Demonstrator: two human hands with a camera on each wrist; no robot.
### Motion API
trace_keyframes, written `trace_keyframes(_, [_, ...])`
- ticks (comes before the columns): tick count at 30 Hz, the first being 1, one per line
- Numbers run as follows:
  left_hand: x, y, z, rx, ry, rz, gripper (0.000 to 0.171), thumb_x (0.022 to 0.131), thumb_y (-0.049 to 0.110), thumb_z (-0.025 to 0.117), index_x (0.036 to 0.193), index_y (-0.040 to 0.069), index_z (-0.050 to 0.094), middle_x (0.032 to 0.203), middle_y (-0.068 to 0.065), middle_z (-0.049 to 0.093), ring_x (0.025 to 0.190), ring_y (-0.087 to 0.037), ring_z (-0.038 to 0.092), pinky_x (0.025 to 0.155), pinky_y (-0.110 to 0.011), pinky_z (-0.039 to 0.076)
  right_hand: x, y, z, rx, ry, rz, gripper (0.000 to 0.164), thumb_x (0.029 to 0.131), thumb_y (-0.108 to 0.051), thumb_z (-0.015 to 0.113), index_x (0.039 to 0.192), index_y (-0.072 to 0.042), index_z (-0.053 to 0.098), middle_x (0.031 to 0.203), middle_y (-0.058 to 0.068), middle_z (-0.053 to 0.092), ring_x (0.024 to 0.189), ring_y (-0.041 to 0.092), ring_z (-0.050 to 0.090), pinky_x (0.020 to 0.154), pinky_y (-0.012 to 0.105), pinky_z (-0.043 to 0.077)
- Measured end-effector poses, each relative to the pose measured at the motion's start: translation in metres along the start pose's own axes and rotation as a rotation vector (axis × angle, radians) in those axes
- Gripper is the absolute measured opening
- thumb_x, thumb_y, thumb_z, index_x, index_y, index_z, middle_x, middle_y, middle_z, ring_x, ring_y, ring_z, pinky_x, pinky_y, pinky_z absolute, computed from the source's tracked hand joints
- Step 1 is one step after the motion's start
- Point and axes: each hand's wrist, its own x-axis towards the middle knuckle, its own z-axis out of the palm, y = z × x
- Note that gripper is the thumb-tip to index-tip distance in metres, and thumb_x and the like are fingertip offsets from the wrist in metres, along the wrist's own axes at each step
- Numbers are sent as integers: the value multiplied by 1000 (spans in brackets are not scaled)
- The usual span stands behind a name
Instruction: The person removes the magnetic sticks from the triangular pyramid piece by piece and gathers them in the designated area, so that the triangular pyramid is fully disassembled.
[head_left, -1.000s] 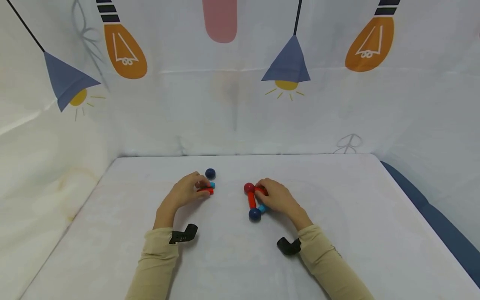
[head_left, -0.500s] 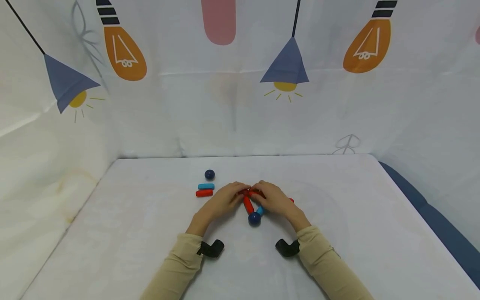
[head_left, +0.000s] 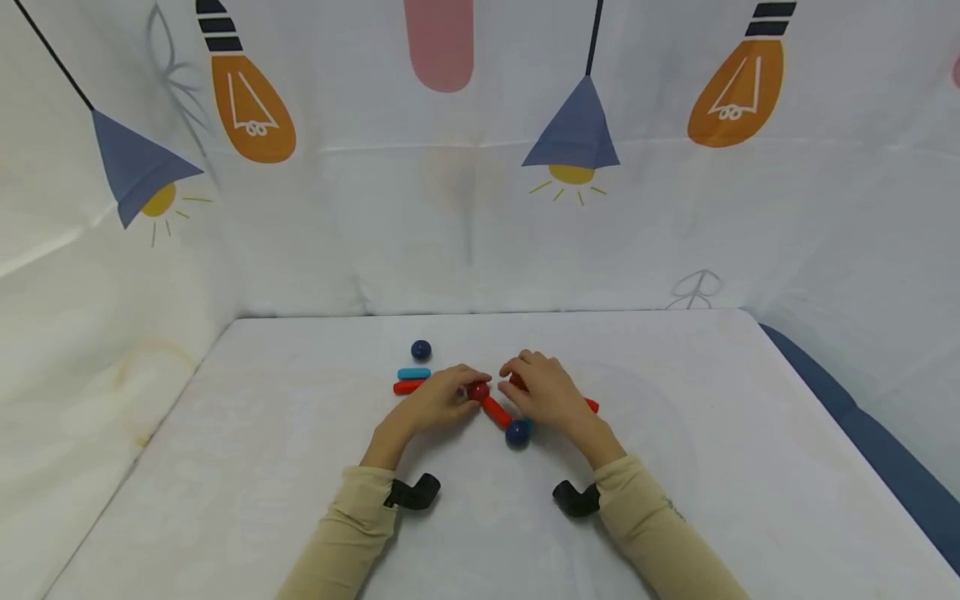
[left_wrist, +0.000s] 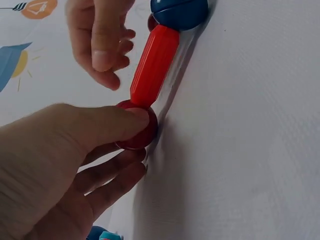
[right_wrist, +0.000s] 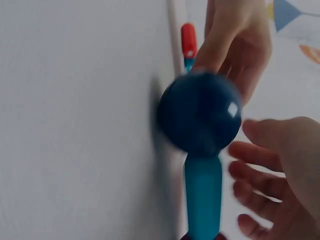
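My left hand pinches a dark red ball between thumb and fingers. From that ball a red rod runs to a dark blue ball, and a light blue rod joins the blue ball's other side. My right hand hovers just beside these joined pieces, its fingers loosely bent; nothing shows between thumb and fingers in the right wrist view. Past the right hand's outer side pokes a red rod end. The rest of that side of the assembly is hidden by the hand.
Left of the hands lie a loose light blue rod and a red rod, side by side. A dark blue ball sits behind them. The white table meets a patterned cloth wall at the back.
My left hand left the loose rods, came right to the red ball, then drew it slightly left. The red rod now slants more, and the two hands have moved apart from each other.
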Motion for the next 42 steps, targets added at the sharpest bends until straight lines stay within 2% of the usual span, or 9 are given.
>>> trace_keyframes(6, [0, 1, 2, 10, 55, 0, 38, 86, 5, 65, 124, 5, 60, 115, -9, 61, 100, -20, 63, 90, -35, 51, -5, -20, 5, -30, -179, -10, 31, 88, -34, 64, 105, -9, 63, 78, -5, 58, 74, 9, 51, 79, 40, 43])
trace_keyframes(10, [1, 3, 4, 35, 101, -24, 38, 85, 5, 66, 123, 4, 61, 114, -11, 60, 101, -21, 63, 90, -35, 52, -7, -24, 9, -34, -162, 9, 28, 89, -28, 64, 108, -8, 61, 84, -4, 60, 75, 10, 52, 81, 39, 48])
trace_keyframes(15, [5, 7, 3, 65, 187, -76, 39, 85, 4, 66, 124, 3, 60, 113, -11, 59, 99, -21, 63, 88, -34, 52, -8, -23, 7, -7, -133, -16, 25, 89, -24, 65, 108, -8, 62, 83, -2, 59, 71, 9, 49, 66, 23, 46])
trace_keyframes(19, [9, 5, -5, 108, 289, -161, 39, 84, 4, 67, 123, 6, 60, 113, -11, 59, 96, -21, 63, 84, -33, 53, -8, -22, 6, 3, -129, -33, 28, 90, -27, 63, 111, -9, 61, 80, -5, 57, 69, 7, 48, 62, 19, 43])
trace_keyframes(22, [12, 1, -14, 140, 319, -198, 38, 84, 5, 68, 121, 7, 60, 110, -12, 61, 93, -22, 63, 81, -34, 54, -8, -21, 4, 41, -153, -13, 33, 91, -31, 62, 116, -11, 60, 79, -7, 56, 68, 5, 49, 62, 18, 43])
trace_keyframes(29, [23, -17, -36, 301, 308, -226, 33, 82, 11, 71, 115, 9, 63, 103, -10, 63, 90, -23, 61, 78, -38, 52, -12, -9, -18, 157, -297, 27, 38, 88, -32, 66, 120, -12, 61, 97, -5, 63, 86, 7, 57, 81, 28, 49])
trace_keyframes(34, [27, -28, -44, 412, 244, -260, 33, 82, 15, 72, 114, 12, 65, 106, -9, 67, 99, -27, 61, 93, -46, 45, -14, -3, -26, 130, -438, 20, 51, 80, -32, 74, 125, -13, 59, 119, 0, 62, 109, 15, 54, 91, 36, 49])
trace_keyframes(38, [28, -34, -42, 449, 187, -268, 33, 83, 15, 72, 114, 13, 65, 107, -8, 68, 102, -27, 62, 101, -53, 37, -14, -2, -25, 109, -438, 9, 51, 80, -32, 74, 125, -14, 59, 119, -2, 63, 105, 12, 55, 90, 34, 48])
trace_keyframes(42, [27, -35, -38, 435, 193, -249, 40, 83, 15, 71, 121, 12, 60, 115, -10, 65, 108, -26, 61, 105, -54, 33, -14, -1, -22, 99, -416, 12, 51, 81, -33, 73, 126, -14, 59, 118, -3, 63, 104, 13, 56, 91, 35, 47])
